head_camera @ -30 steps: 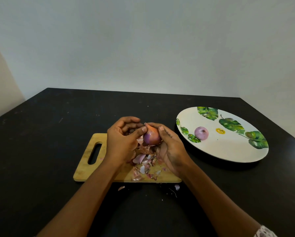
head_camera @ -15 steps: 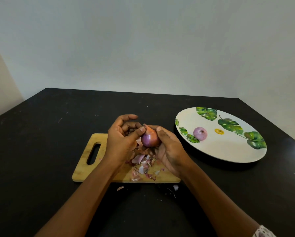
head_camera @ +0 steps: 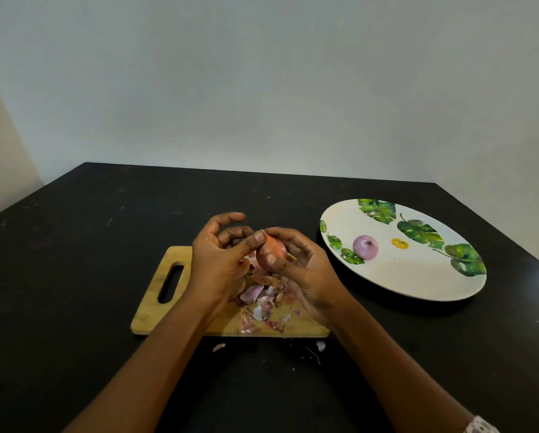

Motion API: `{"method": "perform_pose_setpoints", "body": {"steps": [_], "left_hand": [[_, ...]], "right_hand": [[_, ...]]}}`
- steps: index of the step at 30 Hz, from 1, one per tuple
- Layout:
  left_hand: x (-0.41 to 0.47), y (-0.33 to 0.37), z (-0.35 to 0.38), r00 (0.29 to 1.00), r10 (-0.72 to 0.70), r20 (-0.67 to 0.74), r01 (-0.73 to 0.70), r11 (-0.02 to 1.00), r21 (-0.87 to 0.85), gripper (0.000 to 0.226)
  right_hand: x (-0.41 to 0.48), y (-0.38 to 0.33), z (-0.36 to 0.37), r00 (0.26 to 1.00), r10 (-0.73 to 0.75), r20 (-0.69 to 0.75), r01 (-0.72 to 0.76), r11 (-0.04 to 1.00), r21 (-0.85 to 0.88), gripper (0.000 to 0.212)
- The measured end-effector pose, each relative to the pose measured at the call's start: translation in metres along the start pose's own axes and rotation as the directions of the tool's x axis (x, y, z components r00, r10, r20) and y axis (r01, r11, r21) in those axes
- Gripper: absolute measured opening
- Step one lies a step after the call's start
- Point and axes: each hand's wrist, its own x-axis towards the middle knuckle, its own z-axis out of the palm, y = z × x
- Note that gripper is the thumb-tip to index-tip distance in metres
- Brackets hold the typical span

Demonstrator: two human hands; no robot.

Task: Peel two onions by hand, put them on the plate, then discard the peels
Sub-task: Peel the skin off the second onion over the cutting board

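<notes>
A small onion (head_camera: pixel 274 252) with patches of orange-brown skin is held above the wooden cutting board (head_camera: pixel 156 304). My right hand (head_camera: pixel 305 270) grips it between thumb and fingers. The thumb of my left hand (head_camera: pixel 218 260) presses on the onion's top, while the other fingers curl behind it. A peeled purple onion (head_camera: pixel 365 247) lies on the left part of the white leaf-patterned plate (head_camera: pixel 418 276). A heap of pink and white peels (head_camera: pixel 262 303) lies on the board under my hands.
The black table (head_camera: pixel 74 276) carries the board in the middle and the plate to the right. Loose peel scraps (head_camera: pixel 320 345) lie on the table just in front of the board. A pale wall stands behind the table's far edge.
The onion has been turned in my hands, showing more orange skin on top. My left index finger has lifted and stretched out. My right thumb now lies across the front of the onion.
</notes>
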Motion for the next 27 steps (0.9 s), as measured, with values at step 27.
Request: {"method": "perform_pose_setpoints", "body": {"steps": [27], "left_hand": [[-0.003,-0.008,0.008,0.993,0.112,-0.038,-0.103,0.978,0.182,0.02]], "right_hand": [[-0.003,0.015,0.007,0.891,-0.427,-0.153,0.146,0.589,-0.795,0.047]]}}
